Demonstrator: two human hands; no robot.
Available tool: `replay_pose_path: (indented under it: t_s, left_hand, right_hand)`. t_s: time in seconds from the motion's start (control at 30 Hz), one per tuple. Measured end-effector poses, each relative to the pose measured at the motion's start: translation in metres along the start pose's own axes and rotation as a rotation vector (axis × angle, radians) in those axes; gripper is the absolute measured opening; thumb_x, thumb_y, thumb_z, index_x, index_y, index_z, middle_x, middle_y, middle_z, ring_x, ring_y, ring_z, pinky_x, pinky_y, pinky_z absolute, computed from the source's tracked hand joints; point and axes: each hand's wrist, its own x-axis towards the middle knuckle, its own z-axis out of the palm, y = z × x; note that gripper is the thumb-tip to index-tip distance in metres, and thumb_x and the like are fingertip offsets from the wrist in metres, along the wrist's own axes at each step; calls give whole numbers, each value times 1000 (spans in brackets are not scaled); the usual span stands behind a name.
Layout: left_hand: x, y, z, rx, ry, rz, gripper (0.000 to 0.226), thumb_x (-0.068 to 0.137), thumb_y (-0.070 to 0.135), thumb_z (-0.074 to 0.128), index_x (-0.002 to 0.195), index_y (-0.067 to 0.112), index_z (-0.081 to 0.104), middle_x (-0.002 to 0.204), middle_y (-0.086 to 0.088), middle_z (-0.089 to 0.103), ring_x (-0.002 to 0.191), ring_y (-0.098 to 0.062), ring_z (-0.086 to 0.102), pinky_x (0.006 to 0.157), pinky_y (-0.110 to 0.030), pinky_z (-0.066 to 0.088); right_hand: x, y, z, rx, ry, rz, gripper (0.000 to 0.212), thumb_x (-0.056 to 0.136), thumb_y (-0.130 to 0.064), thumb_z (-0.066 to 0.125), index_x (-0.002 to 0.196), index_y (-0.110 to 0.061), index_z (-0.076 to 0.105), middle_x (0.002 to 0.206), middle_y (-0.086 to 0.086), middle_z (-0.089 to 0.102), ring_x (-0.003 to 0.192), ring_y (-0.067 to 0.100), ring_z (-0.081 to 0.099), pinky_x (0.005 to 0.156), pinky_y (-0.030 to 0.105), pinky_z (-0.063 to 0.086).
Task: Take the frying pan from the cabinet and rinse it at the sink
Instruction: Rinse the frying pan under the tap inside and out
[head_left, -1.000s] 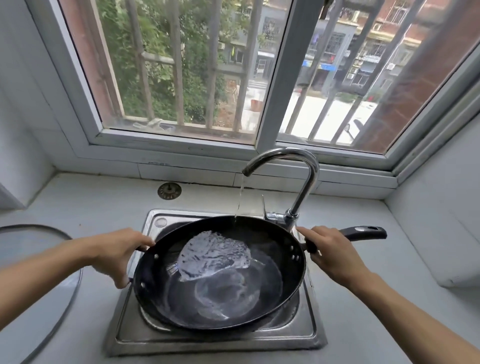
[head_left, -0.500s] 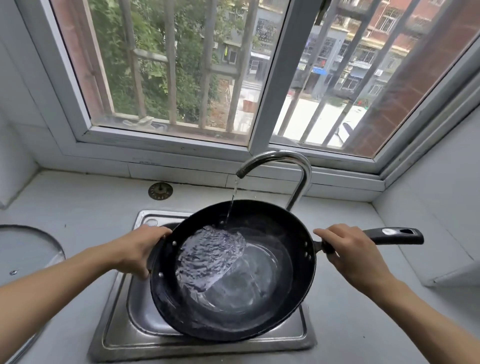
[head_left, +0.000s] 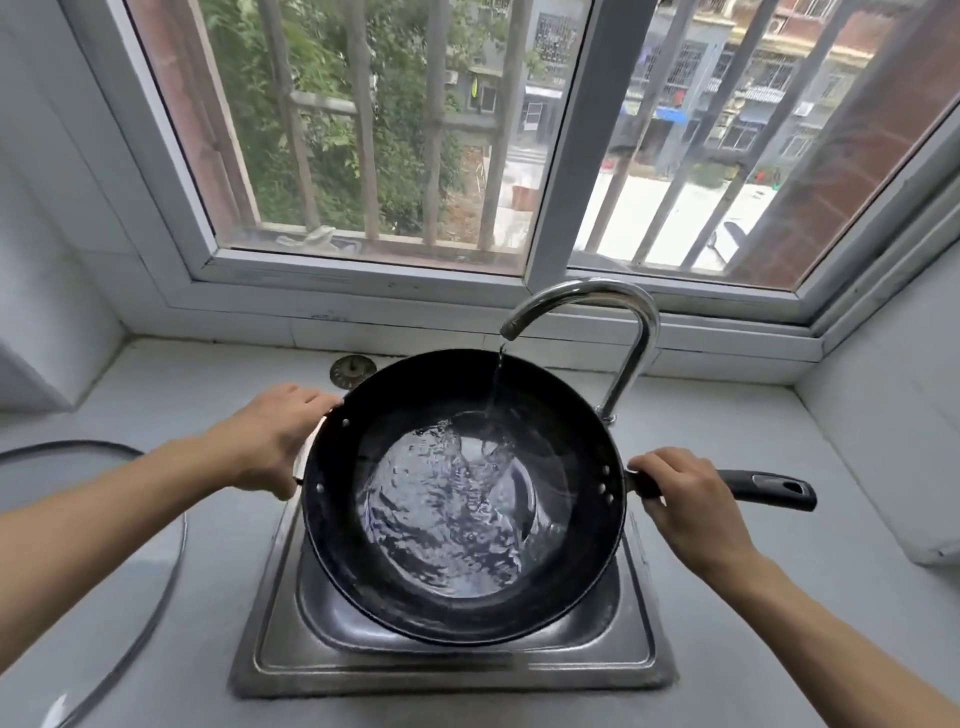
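Note:
A black frying pan (head_left: 415, 410) is held over the small steel sink (head_left: 452, 660). Water pools and ripples across its bottom. A thin stream runs from the curved chrome tap (head_left: 631, 332) into the pan's far side. My left hand (head_left: 270, 441) grips the pan's left rim, where a small side handle is hidden under the fingers. My right hand (head_left: 691, 499) grips the long black handle (head_left: 763, 488), which points right.
A glass lid (head_left: 104, 545) lies on the grey counter at the left. A round metal sink strainer (head_left: 353, 370) sits on the counter behind the pan. The barred window and its sill run along the back. A white wall rises at the right.
The pan has levelled out and the water has spread from its left side across the whole bottom. Both hands kept their grips.

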Motion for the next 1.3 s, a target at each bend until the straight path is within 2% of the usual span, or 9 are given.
replay_pose_path:
  t_s: [0.3, 0.5, 0.73, 0.87, 0.93, 1.03, 1.17, 1.23, 1.3]
  left_hand:
    - [-52, -27, -1, 94, -138, -132, 106, 48, 41, 76, 142, 26, 30, 129, 4, 47, 117, -17, 40, 100, -27, 39]
    - [-52, -8, 15, 46, -206, -100, 97, 47, 40, 74, 135, 27, 38, 114, 7, 51, 103, -13, 40, 89, -27, 44]
    - [-34, 20, 23, -5, -265, -47, 97, 52, 36, 80, 139, 27, 37, 118, 4, 50, 109, -16, 42, 89, -27, 46]
    - [-34, 21, 22, -103, -299, 0, 94, 49, 32, 81, 134, 31, 41, 116, 3, 55, 85, -7, 53, 59, -13, 45]
    - [-38, 16, 26, -215, -309, 27, 87, 46, 33, 79, 124, 37, 39, 120, 5, 57, 76, -10, 60, 54, -18, 49]
    - [-47, 3, 37, -321, -254, 88, 72, 46, 37, 78, 105, 42, 37, 108, 9, 63, 76, -29, 66, 61, -38, 56]
    - [-56, -5, 42, -380, -145, 168, 41, 58, 35, 77, 85, 39, 47, 63, 6, 53, 54, -15, 48, 56, -34, 49]
    - [-58, -12, 48, -431, -62, 216, 28, 65, 35, 78, 76, 34, 52, 65, 5, 57, 61, -16, 56, 62, -36, 51]
    - [-58, -20, 53, -488, 51, 278, 26, 69, 44, 78, 75, 33, 56, 80, 12, 64, 77, -11, 63, 71, -31, 52]
  right_hand:
    - [17, -29, 49, 138, -76, -26, 46, 60, 7, 77, 96, -19, 68, 90, -1, 65, 83, 27, 61, 72, 36, 48]
    - [0, -15, 44, 154, -142, -26, 47, 58, 7, 77, 96, -19, 67, 88, -1, 64, 81, 28, 61, 69, 39, 50]
    - [-25, 8, 25, 79, -173, -22, 52, 60, 5, 79, 104, -17, 64, 90, 2, 65, 79, 30, 62, 68, 39, 52]
    - [-34, 13, 21, 75, -190, -37, 64, 61, 5, 80, 114, -23, 56, 88, 0, 63, 77, 28, 60, 68, 36, 50]
    - [-39, 15, 21, 87, -200, -84, 70, 65, 6, 79, 121, -26, 51, 91, 0, 62, 78, 26, 58, 71, 35, 48]
    - [-46, 20, 25, 63, -226, -161, 71, 70, 1, 79, 129, -25, 50, 98, -1, 63, 83, 24, 58, 77, 34, 43]
    - [-54, 24, 23, 91, -250, -196, 50, 85, -12, 66, 128, -30, 48, 105, -9, 63, 90, 17, 56, 83, 33, 35]
    - [-54, 21, 18, 126, -267, -172, 47, 86, -15, 65, 125, -34, 47, 101, -11, 63, 88, 18, 56, 83, 31, 34]
    - [-54, 21, 13, 165, -310, -110, 59, 83, -9, 72, 123, -40, 43, 94, -9, 62, 87, 21, 53, 83, 29, 35]
